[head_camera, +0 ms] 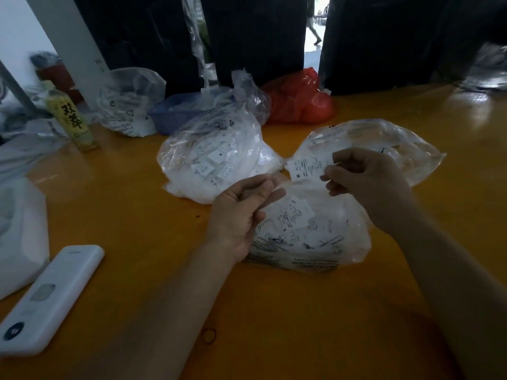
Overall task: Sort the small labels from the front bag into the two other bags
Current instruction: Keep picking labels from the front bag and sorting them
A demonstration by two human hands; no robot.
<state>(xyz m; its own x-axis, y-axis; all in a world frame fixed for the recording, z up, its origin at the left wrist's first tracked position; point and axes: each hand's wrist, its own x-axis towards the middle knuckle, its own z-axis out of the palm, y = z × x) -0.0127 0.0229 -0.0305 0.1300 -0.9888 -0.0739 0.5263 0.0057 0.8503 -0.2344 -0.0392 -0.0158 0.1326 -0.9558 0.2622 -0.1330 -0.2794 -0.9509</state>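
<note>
The front clear bag (310, 237) lies on the orange table and holds several small white labels. My right hand (362, 179) pinches one white label (307, 168) marked M, held above the front bag. My left hand (241, 212) hovers at the front bag's left edge, fingers loosely curled, palm up, holding nothing that I can see. Behind on the left sits a full clear bag (216, 157) of labels. Behind on the right lies a flatter clear bag (384, 149), partly hidden by my right hand.
A white power bank (46, 300) lies at the front left beside a white bag (19, 237). A yellow bottle (71, 119), another clear bag (129, 105), a blue basket (175, 111) and a red bag (299, 100) stand at the back. A rubber band (209, 335) lies near me.
</note>
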